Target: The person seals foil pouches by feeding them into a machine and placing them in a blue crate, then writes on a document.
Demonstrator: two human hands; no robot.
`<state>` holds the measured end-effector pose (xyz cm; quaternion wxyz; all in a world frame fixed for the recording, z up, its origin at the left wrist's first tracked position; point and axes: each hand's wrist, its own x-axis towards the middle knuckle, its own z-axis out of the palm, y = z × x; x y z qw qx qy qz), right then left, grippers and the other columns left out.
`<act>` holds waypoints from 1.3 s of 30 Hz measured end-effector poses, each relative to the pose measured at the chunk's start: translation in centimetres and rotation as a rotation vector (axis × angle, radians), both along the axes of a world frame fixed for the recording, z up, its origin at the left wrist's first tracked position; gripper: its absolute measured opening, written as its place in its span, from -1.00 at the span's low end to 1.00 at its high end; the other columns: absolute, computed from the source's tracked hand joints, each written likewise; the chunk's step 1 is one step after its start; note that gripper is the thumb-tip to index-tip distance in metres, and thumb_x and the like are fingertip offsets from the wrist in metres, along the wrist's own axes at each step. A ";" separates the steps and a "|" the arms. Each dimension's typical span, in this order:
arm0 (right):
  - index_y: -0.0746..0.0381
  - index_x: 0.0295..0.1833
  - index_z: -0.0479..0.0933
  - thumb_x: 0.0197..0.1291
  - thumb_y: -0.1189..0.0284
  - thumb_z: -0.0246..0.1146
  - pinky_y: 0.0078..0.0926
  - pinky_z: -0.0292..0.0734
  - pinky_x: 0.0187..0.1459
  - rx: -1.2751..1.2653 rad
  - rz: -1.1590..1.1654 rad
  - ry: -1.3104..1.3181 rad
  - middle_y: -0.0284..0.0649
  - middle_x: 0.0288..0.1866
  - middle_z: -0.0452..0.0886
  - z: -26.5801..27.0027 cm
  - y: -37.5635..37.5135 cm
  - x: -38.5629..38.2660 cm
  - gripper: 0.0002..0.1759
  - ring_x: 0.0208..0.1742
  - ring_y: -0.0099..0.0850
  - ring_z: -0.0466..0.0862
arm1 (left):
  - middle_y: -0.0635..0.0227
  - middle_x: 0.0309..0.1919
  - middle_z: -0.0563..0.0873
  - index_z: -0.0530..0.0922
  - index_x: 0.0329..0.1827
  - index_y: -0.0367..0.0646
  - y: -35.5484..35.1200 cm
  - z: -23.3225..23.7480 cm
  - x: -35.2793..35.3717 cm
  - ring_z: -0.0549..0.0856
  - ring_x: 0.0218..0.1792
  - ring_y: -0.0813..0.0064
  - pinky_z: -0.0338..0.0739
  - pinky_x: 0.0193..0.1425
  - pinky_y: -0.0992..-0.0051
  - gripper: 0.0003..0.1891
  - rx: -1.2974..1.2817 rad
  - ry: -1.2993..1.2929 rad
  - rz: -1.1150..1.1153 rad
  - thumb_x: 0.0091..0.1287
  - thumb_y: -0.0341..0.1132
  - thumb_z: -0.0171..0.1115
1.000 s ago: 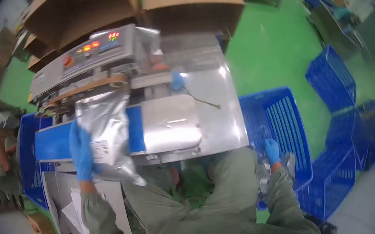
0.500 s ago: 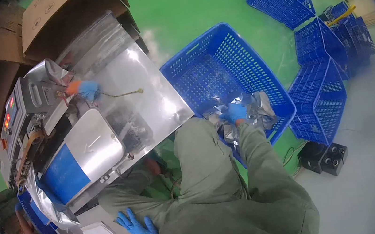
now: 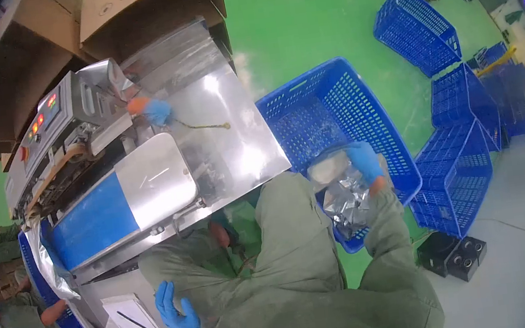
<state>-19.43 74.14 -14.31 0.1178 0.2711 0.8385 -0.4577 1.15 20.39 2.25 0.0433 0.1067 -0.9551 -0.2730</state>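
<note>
My right hand [image 3: 363, 161], in a blue glove, is closed on a silver foil bag [image 3: 347, 199] at the near end of a blue plastic basket [image 3: 372, 116]. A pale, rounded patch [image 3: 329, 168] shows beside the fingers; I cannot make out whether it is part of the bag. The foil is crumpled, and the fingertips are partly hidden. My left hand [image 3: 177, 314], also blue-gloved, is held above my thigh with its fingers apart and nothing in it. Paper sheets [image 3: 138, 326] with a pen [image 3: 132, 320] on them lie beside it.
A sealing machine [image 3: 52, 125] with a blue conveyor belt [image 3: 91, 220] stands left, beside a metal tabletop [image 3: 232, 135]. Foil [image 3: 50, 265] hangs at the belt's far end. Cardboard boxes [image 3: 150, 13], stacked blue baskets [image 3: 455, 165] and a black device [image 3: 453, 255] surround me. A person [image 3: 27, 314] works at far left.
My right hand has lifted slightly and shifted right, and the foil bag is turned, showing a pale patch. My left hand has risen off my thigh. The view has shifted.
</note>
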 end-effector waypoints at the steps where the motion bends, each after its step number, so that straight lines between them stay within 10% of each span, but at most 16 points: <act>1: 0.36 -0.25 0.64 0.06 0.37 0.17 -0.45 0.51 -0.30 0.010 0.006 0.015 -0.17 -0.40 0.68 3.2 -0.4 -0.3 -0.72 -0.37 -0.42 0.64 | 0.09 0.20 0.51 0.47 0.19 -0.24 0.5 0.2 -0.7 0.47 0.21 0.14 0.30 0.33 0.27 -0.58 -0.036 0.075 -0.140 0.30 -0.27 0.13; 12: 0.33 -0.21 0.63 0.09 0.47 0.19 -0.61 0.46 -0.27 -0.591 0.086 0.749 -0.31 -0.37 0.65 31.1 -9.5 0.2 -0.80 -0.32 -0.59 0.60 | 0.11 0.13 0.57 0.48 0.22 -0.17 18.1 4.5 -18.4 0.57 0.12 0.13 0.47 0.17 0.30 -0.51 0.392 0.305 -0.620 0.20 -0.27 0.30; 13: 0.33 -0.21 0.63 0.09 0.47 0.19 -0.61 0.46 -0.27 -0.595 0.102 0.769 -0.31 -0.37 0.65 31.5 -10.3 -0.2 -0.80 -0.32 -0.59 0.60 | 0.12 0.15 0.56 0.49 0.20 -0.19 18.6 5.2 -19.4 0.60 0.09 0.18 0.52 0.10 0.34 -0.53 0.466 0.372 -0.647 0.21 -0.34 0.30; 15: 0.29 -0.25 0.62 0.15 0.44 0.17 -0.61 0.46 -0.27 0.261 0.402 1.181 -0.34 -0.43 0.61 31.1 -11.2 -1.3 -0.83 -0.37 -0.56 0.60 | 0.12 0.06 0.60 0.51 0.14 -0.16 18.8 5.7 -20.4 0.63 0.03 0.17 0.53 0.06 0.33 -0.59 0.502 0.376 -0.565 0.22 -0.32 0.29; 21: 0.31 -0.27 0.57 0.27 0.43 0.05 -0.59 0.44 -0.17 -0.423 0.258 0.563 -0.34 -0.32 0.55 24.3 -12.2 -3.3 -0.77 -0.24 -0.56 0.57 | 0.19 -0.32 0.63 0.55 -0.19 -0.21 14.6 3.1 -22.8 0.66 -0.33 0.27 0.55 -0.21 0.39 -0.87 0.415 0.464 -0.370 0.26 -0.39 0.23; 24: 0.34 -0.08 0.53 0.26 0.38 0.08 -0.59 0.43 -0.06 -0.448 0.258 0.849 -0.31 -0.17 0.55 24.9 -13.9 -2.8 -0.74 -0.13 -0.56 0.55 | 0.19 -0.33 0.63 0.55 -0.20 -0.22 13.2 2.4 -22.7 0.66 -0.33 0.32 0.54 -0.22 0.39 -0.89 0.499 0.321 -0.257 0.27 -0.40 0.21; 25: 0.35 0.12 0.44 0.24 0.44 0.13 -0.54 0.44 0.05 -0.876 0.117 0.781 -0.28 -0.03 0.54 22.9 -13.7 -3.4 -0.64 -0.07 -0.51 0.55 | 0.19 -0.33 0.63 0.55 -0.20 -0.22 13.3 2.4 -22.6 0.66 -0.33 0.32 0.54 -0.22 0.39 -0.89 0.498 0.324 -0.254 0.27 -0.40 0.21; 28: 0.35 0.25 0.33 0.20 0.57 0.14 -0.50 0.43 0.10 -0.611 0.390 0.723 -0.26 0.11 0.51 20.3 -14.4 -3.2 -0.53 0.01 -0.48 0.53 | 0.21 -0.31 0.63 0.53 -0.20 -0.22 13.7 2.8 -23.0 0.64 -0.33 0.36 0.53 -0.22 0.41 -0.89 0.606 0.314 -0.305 0.29 -0.39 0.20; 32: 0.33 0.01 0.55 0.20 0.63 0.12 -0.51 0.48 -0.07 -0.670 0.131 0.615 -0.29 -0.10 0.62 17.1 -15.3 -2.5 -0.74 -0.11 -0.57 0.54 | 0.19 -0.31 0.62 0.54 -0.19 -0.19 12.5 3.9 -23.3 0.64 -0.28 0.28 0.53 -0.17 0.36 -0.84 0.532 0.215 -0.577 0.29 -0.29 0.21; 33: 0.36 -0.13 0.60 0.22 0.60 0.13 -0.51 0.47 -0.21 -0.201 0.350 0.790 -0.33 -0.29 0.62 15.4 -14.0 -2.8 -0.83 -0.24 -0.59 0.52 | 0.19 -0.33 0.60 0.54 -0.21 -0.17 12.3 3.9 -23.4 0.62 -0.29 0.23 0.52 -0.17 0.34 -0.81 0.358 0.215 -0.682 0.25 -0.25 0.24; 39: 0.37 -0.24 0.59 0.16 0.61 0.14 -0.49 0.46 -0.24 0.072 0.127 0.965 -0.20 -0.33 0.63 20.2 -16.3 -0.2 -0.88 -0.30 -0.42 0.57 | 0.18 -0.35 0.59 0.58 -0.23 -0.11 7.9 6.8 -22.3 0.61 -0.26 0.06 0.52 -0.17 0.22 -0.81 -0.112 0.178 -0.717 0.24 -0.20 0.25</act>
